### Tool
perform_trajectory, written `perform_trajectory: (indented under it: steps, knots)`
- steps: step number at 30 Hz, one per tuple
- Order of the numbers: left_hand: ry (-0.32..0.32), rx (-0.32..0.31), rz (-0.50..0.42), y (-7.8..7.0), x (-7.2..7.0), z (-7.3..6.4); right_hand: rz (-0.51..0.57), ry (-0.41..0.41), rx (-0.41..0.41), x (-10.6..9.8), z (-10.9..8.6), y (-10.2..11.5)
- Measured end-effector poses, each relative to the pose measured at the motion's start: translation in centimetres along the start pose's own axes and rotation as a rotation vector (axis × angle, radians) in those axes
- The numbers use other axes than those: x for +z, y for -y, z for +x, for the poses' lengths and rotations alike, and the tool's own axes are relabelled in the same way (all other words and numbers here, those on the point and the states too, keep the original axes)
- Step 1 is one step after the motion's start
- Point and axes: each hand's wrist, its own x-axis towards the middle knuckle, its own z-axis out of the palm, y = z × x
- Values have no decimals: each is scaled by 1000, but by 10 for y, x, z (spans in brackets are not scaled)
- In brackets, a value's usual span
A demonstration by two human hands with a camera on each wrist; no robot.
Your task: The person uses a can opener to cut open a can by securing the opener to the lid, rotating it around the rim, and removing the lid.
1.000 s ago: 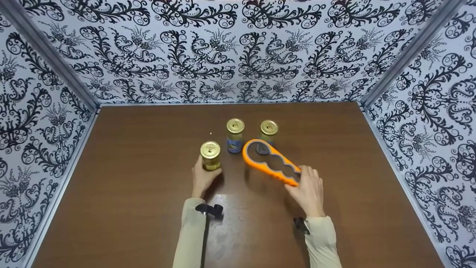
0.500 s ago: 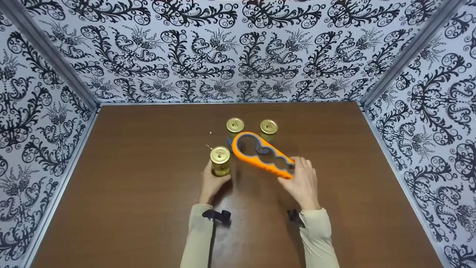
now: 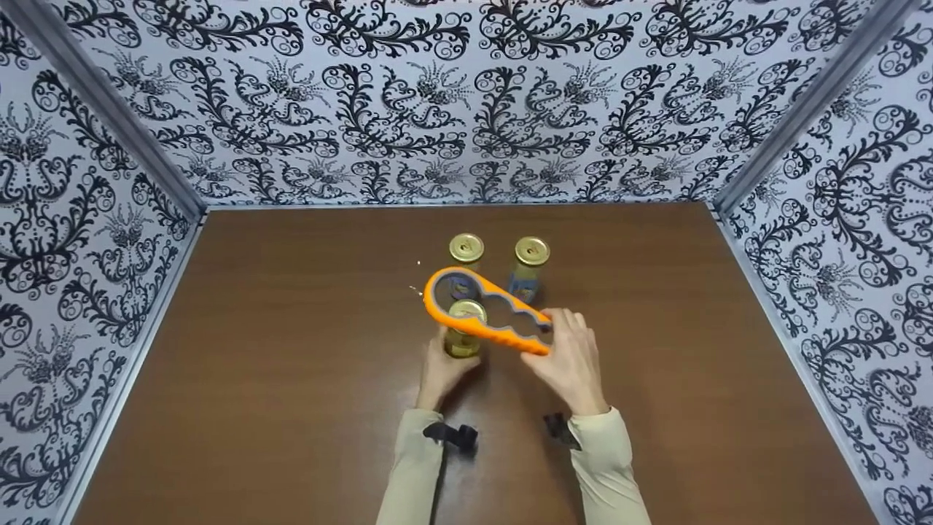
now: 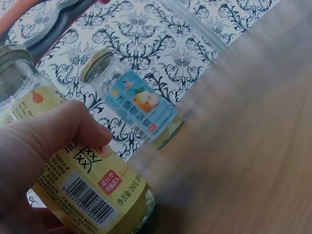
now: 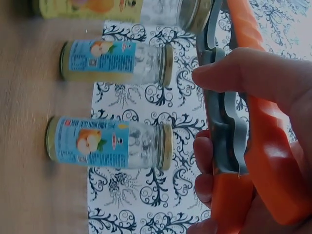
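My left hand (image 3: 442, 375) grips a glass jar with a yellow label (image 4: 92, 187) and a gold lid, held upright. My right hand (image 3: 570, 362) holds an orange jar opener (image 3: 503, 336) with a grey scalloped inner edge by its narrow end. In the head view the opener's wide loop lies over part of the yellow-label jar's lid; whether they touch I cannot tell. Just behind stand two jars with blue labels and gold lids, a left one (image 3: 466, 248) partly hidden by the opener and a right one (image 3: 531, 252).
A brown wooden table (image 3: 291, 328) carries everything. Patterned black-and-white panels (image 3: 466, 109) close off its back and both sides. Small pale specks (image 3: 416, 291) lie on the table left of the jars.
My left hand has carried the yellow-label jar to the right. My right hand has brought the jar opener leftward, so its loop now overlaps that jar in the head view.
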Motion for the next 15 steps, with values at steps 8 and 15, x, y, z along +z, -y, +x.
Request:
perform_trajectory:
  steps: [8,15]
  knots:
    - [-26,-30,30,-8,11,-8,-15,22,-23,7,-2,7]
    - [-24,-50,89,-10,15,-12,-59,42,-35,7,-1,11]
